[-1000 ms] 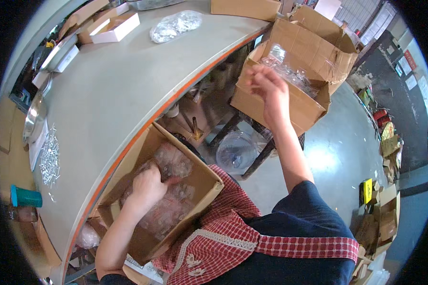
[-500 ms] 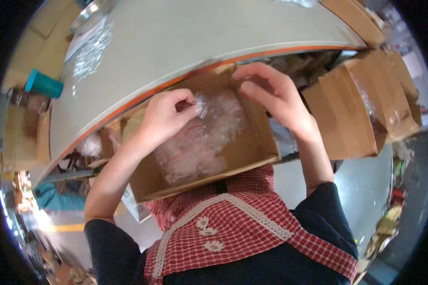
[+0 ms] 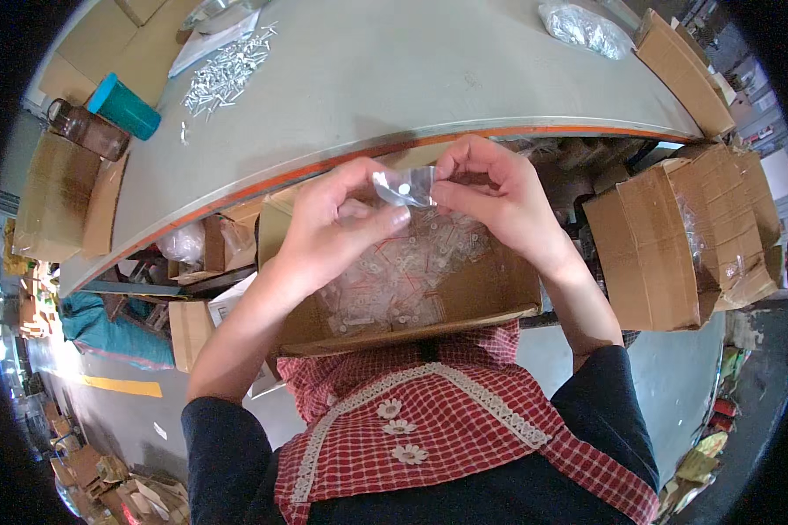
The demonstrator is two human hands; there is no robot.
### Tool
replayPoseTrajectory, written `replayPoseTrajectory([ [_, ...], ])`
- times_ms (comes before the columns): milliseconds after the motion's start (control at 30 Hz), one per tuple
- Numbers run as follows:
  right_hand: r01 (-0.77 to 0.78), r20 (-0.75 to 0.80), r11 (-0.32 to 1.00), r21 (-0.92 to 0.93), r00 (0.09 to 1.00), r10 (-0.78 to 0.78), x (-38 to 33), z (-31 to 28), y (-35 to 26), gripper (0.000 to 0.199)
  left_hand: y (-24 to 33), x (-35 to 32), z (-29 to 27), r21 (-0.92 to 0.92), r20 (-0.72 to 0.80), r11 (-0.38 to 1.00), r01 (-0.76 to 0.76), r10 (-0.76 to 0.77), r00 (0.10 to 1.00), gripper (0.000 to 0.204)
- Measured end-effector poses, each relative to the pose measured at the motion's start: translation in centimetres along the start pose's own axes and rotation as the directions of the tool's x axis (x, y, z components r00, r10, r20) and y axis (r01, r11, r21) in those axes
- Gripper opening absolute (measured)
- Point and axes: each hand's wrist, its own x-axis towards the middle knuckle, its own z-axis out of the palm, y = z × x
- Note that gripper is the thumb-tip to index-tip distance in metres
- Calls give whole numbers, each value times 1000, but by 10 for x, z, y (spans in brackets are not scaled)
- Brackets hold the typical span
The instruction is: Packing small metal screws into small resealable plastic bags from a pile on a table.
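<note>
Presently: one small clear bag (image 3: 404,186) pinched between both hands.
Left hand (image 3: 337,223) and right hand (image 3: 499,197) grip its ends; long axis left-to-right, above one open cardboard box (image 3: 499,293) of bagged parts.

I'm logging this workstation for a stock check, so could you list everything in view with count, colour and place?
small clear plastic bag: one, transparent, pinched between both hands above the lap box
open brown cardboard box of small clear packets: one, on the lap
grey curved worktable: one, ahead
pile of silver screws: one, table's left
teal cylindrical cup: one, table's left edge
brown jar: one, beside the cup
clear bag of parts: one, table's far right
large open cardboard box: one, brown, right
left hand: grip on the bag
right hand: grip on the bag
</note>
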Motion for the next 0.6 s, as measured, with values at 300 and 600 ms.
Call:
replayPoseTrajectory([
  [300,159,-40,871,-465,979,-199,-7,10,-12,17,-3,11,-2,398,41,906,-142,137,990,9],
  [600,-17,131,907,-421,988,80,-10,12,-32,13,4,3,1,46,118,999,20,-25,993,10],
])
